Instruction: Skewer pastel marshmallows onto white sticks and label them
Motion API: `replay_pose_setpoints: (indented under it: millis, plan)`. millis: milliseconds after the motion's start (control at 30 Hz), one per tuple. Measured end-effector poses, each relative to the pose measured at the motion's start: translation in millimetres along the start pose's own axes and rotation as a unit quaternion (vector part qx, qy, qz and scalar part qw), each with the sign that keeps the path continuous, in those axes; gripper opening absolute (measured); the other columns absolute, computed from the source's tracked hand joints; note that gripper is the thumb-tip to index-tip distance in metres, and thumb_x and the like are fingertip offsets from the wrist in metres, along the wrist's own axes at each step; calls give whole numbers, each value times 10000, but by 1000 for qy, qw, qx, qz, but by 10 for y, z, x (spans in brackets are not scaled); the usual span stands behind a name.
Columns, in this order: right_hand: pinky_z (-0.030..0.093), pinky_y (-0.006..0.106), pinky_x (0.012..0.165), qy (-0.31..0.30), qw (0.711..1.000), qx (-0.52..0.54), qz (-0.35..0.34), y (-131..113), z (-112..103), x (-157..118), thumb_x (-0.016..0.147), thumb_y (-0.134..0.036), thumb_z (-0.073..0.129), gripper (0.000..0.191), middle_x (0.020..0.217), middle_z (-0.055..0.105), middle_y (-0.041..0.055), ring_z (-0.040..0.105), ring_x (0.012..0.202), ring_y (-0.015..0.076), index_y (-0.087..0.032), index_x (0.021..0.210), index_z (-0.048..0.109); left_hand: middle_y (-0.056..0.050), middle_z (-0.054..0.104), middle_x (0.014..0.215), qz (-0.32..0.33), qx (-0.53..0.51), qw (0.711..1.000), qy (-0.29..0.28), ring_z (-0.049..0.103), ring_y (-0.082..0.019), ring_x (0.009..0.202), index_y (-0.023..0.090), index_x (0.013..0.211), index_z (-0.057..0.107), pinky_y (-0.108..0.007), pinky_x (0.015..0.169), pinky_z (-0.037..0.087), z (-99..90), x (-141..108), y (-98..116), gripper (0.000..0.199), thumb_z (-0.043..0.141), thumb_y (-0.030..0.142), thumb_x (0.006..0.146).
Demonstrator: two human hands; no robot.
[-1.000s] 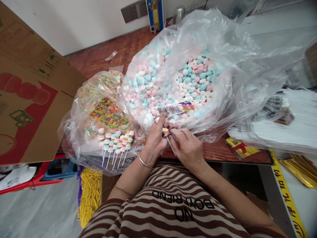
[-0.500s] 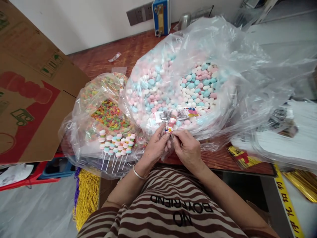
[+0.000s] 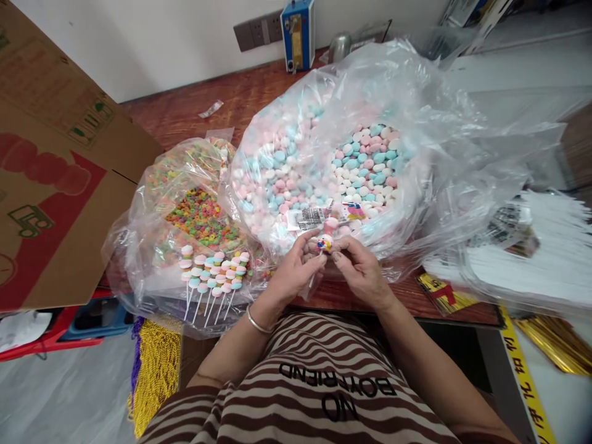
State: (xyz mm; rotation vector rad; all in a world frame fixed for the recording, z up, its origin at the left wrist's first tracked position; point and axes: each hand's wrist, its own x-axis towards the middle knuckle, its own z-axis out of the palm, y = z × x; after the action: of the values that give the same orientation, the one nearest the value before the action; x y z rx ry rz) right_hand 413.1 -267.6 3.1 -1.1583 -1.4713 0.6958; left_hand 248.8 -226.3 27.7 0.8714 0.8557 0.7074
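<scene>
My left hand (image 3: 296,268) is closed around the lower part of a marshmallow candy stick (image 3: 330,226). Pink sweets show at its top end, and a colourful printed plastic wrapper (image 3: 325,244) covers it lower down. Thumb and fingertips of my right hand (image 3: 363,271) pinch the right side of that wrapper. Just beyond my hands, printed wrappers (image 3: 314,218) lie on a big clear bag (image 3: 252,132) of pink, blue and white sweets. To the left, several finished-looking marshmallow sticks (image 3: 217,271) rest in a row on another clear bag (image 3: 134,216), which holds small multicoloured rings (image 3: 203,216).
A cardboard box (image 3: 55,185) stands at the left. White sticks (image 3: 550,246) lie at the right, near gold twist ties (image 3: 557,342) and a yellow packet (image 3: 444,295). A blue device (image 3: 298,37) sits by the wall on the wooden table (image 3: 185,98).
The candy stick has turned in my fingers, so more of the printed wrapper faces up. My right hand has shifted slightly right and its grip has changed. The view has moved slightly.
</scene>
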Motion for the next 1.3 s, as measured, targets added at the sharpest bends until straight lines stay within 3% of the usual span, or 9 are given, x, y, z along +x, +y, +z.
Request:
replay_pose_setpoints:
  millis: [100, 200, 367, 433, 533, 700, 933, 1100, 1300]
  plan:
    - [476, 289, 700, -62, 996, 56, -7, -73, -84, 35, 983, -237, 503, 105, 823, 585, 4, 569, 758, 157, -226, 903, 570, -62, 717, 1044, -44, -135, 990, -23, 679, -159, 901, 189, 1208, 671, -263, 805, 530, 24, 37, 123, 490, 815, 324, 760]
    - [487, 284, 720, -124, 990, 42, -46, -184, -82, 55, 971, -221, 507, 114, 841, 618, 6, 586, 772, 151, -223, 887, 583, -51, 705, 875, -82, -247, 965, -13, 680, -154, 808, 148, 1067, 696, -258, 743, 539, 143, 137, 183, 344, 796, 328, 791]
    - [513, 292, 750, -21, 989, -129, -66, -304, -19, -42, 956, -181, 571, 140, 954, 699, 40, 656, 841, 174, -218, 1088, 599, 65, 577, 656, 20, -279, 954, 106, 590, -62, 600, 157, 986, 650, -216, 715, 546, 327, 215, 226, 321, 851, 196, 738]
    - [517, 324, 778, 1, 967, -228, -114, -322, 9, -91, 957, -179, 587, 235, 1019, 723, 82, 674, 889, 206, -203, 1191, 578, 72, 558, 639, 32, -255, 961, 102, 578, -60, 584, 157, 958, 635, -214, 696, 550, 346, 196, 235, 362, 886, 227, 706]
    - [494, 354, 770, 29, 916, -346, -199, -335, 54, -122, 965, -159, 585, 230, 980, 741, 108, 672, 870, 229, -178, 1194, 586, 65, 552, 647, 31, -228, 969, 91, 569, -61, 575, 152, 935, 619, -173, 588, 504, 351, 161, 223, 431, 920, 296, 664]
    - [459, 355, 743, 20, 882, -396, -256, -357, 88, -98, 967, -136, 580, 91, 812, 713, 71, 640, 774, 209, -178, 1041, 612, 76, 526, 651, 33, -194, 976, 97, 516, -41, 517, 169, 920, 583, -152, 508, 451, 343, 141, 173, 487, 929, 372, 643]
    - [498, 362, 780, 28, 923, -291, -250, -407, 52, -130, 950, -113, 541, 148, 870, 711, 78, 637, 803, 204, -186, 1074, 580, 103, 495, 650, 65, -175, 972, 139, 473, -21, 508, 196, 944, 551, -165, 587, 499, 251, 175, 204, 490, 901, 419, 683]
    - [476, 361, 815, 6, 910, -341, -236, -315, 101, -115, 990, -176, 543, 171, 961, 750, 83, 668, 877, 199, -219, 1120, 646, 90, 509, 645, 61, -164, 977, 123, 489, -41, 510, 194, 960, 553, -165, 503, 415, 288, 162, 176, 509, 897, 444, 680]
    - [451, 411, 848, -52, 923, -327, -198, -251, 98, -157, 991, -168, 514, 197, 982, 772, 77, 678, 818, 190, -236, 1101, 664, 88, 513, 653, 41, -157, 978, 133, 489, -38, 512, 196, 976, 537, -165, 515, 423, 341, 137, 131, 477, 875, 416, 719]
